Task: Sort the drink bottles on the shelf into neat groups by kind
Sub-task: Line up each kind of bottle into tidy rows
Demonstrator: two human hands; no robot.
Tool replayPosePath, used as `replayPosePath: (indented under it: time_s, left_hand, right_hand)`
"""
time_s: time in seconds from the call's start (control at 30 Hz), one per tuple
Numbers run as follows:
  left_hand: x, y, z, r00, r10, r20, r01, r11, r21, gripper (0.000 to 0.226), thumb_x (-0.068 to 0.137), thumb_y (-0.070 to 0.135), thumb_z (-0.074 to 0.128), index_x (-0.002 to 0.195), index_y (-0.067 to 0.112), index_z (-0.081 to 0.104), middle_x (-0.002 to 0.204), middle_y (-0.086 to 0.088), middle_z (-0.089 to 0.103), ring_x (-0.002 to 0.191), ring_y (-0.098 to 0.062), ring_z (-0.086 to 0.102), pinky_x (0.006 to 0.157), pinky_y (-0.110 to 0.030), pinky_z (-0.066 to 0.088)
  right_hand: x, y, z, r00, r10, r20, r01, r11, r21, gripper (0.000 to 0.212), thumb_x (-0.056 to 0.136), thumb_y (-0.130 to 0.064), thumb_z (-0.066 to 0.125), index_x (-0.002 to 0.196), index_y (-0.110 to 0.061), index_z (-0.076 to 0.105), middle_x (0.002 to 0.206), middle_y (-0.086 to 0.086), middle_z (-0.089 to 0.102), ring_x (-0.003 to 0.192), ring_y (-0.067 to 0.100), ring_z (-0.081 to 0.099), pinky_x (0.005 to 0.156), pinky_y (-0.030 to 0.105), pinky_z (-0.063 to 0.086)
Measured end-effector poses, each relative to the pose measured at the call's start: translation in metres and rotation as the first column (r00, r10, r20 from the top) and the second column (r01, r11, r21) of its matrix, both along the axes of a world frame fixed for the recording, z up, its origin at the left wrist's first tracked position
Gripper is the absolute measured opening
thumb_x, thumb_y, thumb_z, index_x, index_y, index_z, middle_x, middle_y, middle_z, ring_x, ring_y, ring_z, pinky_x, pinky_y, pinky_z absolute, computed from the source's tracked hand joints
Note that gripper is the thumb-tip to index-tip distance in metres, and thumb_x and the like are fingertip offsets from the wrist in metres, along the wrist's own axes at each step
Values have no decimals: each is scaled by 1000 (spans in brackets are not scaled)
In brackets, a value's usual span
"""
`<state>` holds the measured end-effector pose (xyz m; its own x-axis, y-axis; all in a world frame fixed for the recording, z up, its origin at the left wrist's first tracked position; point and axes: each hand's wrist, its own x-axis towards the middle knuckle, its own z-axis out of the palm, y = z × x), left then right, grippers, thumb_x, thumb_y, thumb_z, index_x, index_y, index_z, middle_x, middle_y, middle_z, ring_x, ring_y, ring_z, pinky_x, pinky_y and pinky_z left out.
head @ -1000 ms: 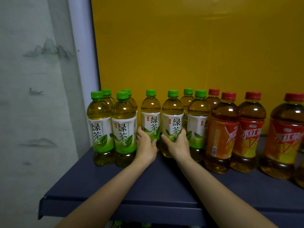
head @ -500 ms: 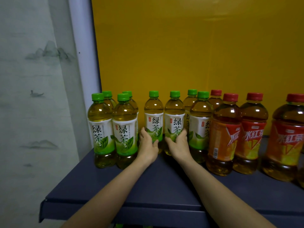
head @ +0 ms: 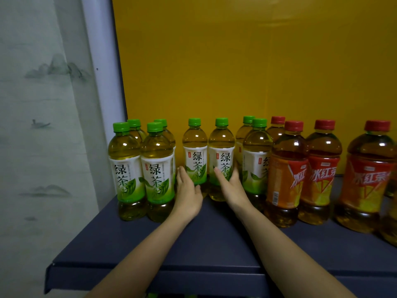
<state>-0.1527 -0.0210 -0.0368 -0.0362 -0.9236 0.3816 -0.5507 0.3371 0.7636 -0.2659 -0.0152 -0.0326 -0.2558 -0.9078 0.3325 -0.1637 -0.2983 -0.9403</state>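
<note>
Both hands reach forward over a dark blue shelf (head: 214,250) toward two green tea bottles standing side by side in the middle of the row. Left hand (head: 189,191) is open with fingers together, its palm against the left side of the left middle bottle (head: 195,153). Right hand (head: 231,186) is also open, cupped around the lower front and right side of the right middle bottle (head: 221,155), thumb lying across the label. Neither hand is closed around a bottle.

All bottles stand upright. At the left end is a tight cluster of four green-capped green tea bottles (head: 141,168), two in front and two behind. A small gap separates this cluster from the two middle bottles. Just right of the hands stand two more green tea bottles (head: 256,160), one behind the other. Next to them begins a group of red-capped iced black tea bottles (head: 322,173) with red and orange labels, running to the right edge. A yellow back panel (head: 247,61) rises behind the shelf, and a pale wall hanging (head: 43,125) with ink-wash hills is at the left.
</note>
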Motion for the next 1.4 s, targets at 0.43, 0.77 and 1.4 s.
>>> replayPosePath:
  time_s: [0.43,0.77,1.4]
  left_hand:
    - [-14,37,4,990,-88,112,129,887,-443,35,86,0,50,121,7,46,120,-6,48,114,-11,42,99,-15,28]
    - [-76,19,2,944,-309,118,317,946,-63,56,95,4,37,146,3,15,152,-13,23,140,-21,24,113,-24,18]
    - [-127,-17,14,955,-241,-171,277,932,234,84,86,-6,46,146,7,-11,155,-14,10,143,-25,13,116,-35,16]
  right_hand:
    - [-26,17,3,999,-18,-47,19,1000,12,61,96,-37,41,146,-14,15,147,4,35,136,18,33,103,24,27]
    - [-54,28,-3,994,-53,-98,56,998,37,23,97,-18,43,119,-13,42,107,-2,55,104,12,52,85,21,43]
    - [-78,57,-3,977,-129,-172,130,991,-5,27,93,-7,45,112,-18,60,111,-3,61,110,12,55,103,33,42]
